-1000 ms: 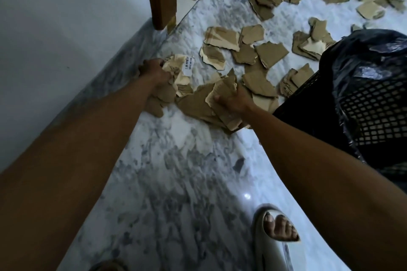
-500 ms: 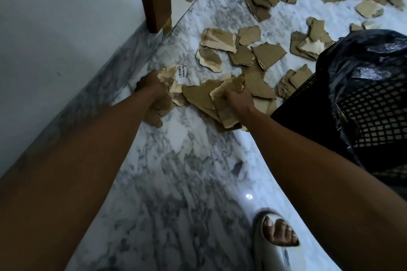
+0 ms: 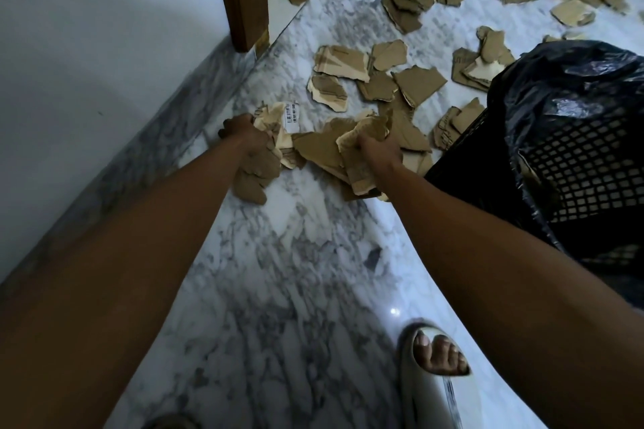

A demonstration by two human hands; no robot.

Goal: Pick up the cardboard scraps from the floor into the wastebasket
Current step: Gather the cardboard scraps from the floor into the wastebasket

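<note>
Gathering scraps [image 3: 411, 85] on marble floor [image 3: 278, 272] beside wastebasket [image 3: 575, 164].
Left hand [image 3: 245, 137] and right hand [image 3: 380, 153], fingers curled around cardboard bundles, have drawn closer together since half a second ago; a barcode label [image 3: 292, 117] shows, its print unreadable.

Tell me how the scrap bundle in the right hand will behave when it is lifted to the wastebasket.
The scraps in the right hand look stiff and probably light: flat torn cardboard. Loosely stacked, uneven pieces may slip out. The wastebasket stands close, so the carry looks short.
</note>
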